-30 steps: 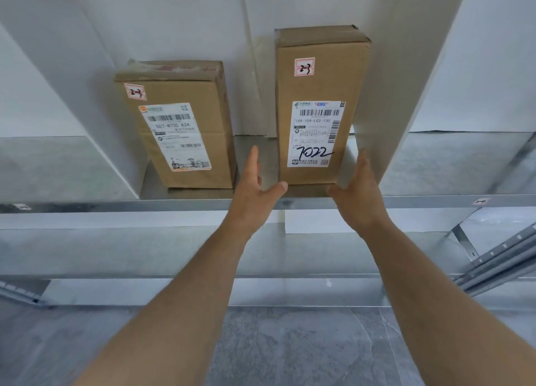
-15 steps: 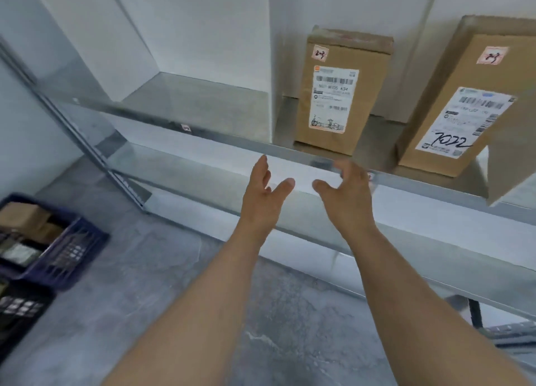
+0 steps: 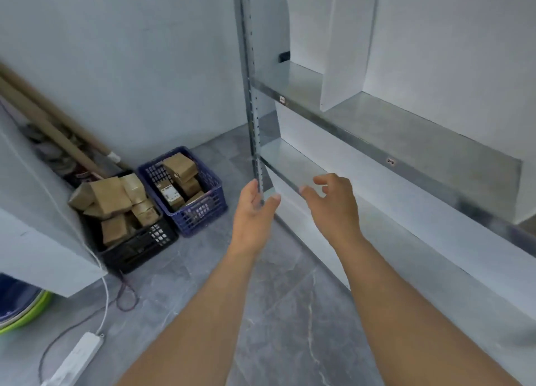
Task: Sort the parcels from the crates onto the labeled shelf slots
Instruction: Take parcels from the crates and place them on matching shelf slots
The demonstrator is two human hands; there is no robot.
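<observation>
Brown cardboard parcels (image 3: 110, 195) lie heaped in the black plastic crate (image 3: 136, 249) on the floor to your left. More brown parcels (image 3: 179, 166) sit in the dark blue plastic crate (image 3: 208, 208) just beside it. Both of your hands are out in front of you and hold nothing. Your left hand (image 3: 255, 211) has its fingers fairly straight and its thumb set apart. In this view it lines up with the perforated grey metal upright (image 3: 250, 95) of the shelving, and you cannot tell whether it touches that post. Your right hand (image 3: 333, 204) is just beside the left, fingers loosely curled and spread, in front of the lower galvanised metal shelf (image 3: 293, 162). Above that runs the upper galvanised metal shelf (image 3: 420, 136). A white upright divider panel (image 3: 345, 52) splits it into slots, and the small labels (image 3: 390, 161) on its front edge are too small to read. Long cardboard tubes (image 3: 49, 118) lean against the wall behind the crates. A white power strip (image 3: 77, 356) lies on the grey stone-patterned floor (image 3: 275, 298) near your left forearm
</observation>
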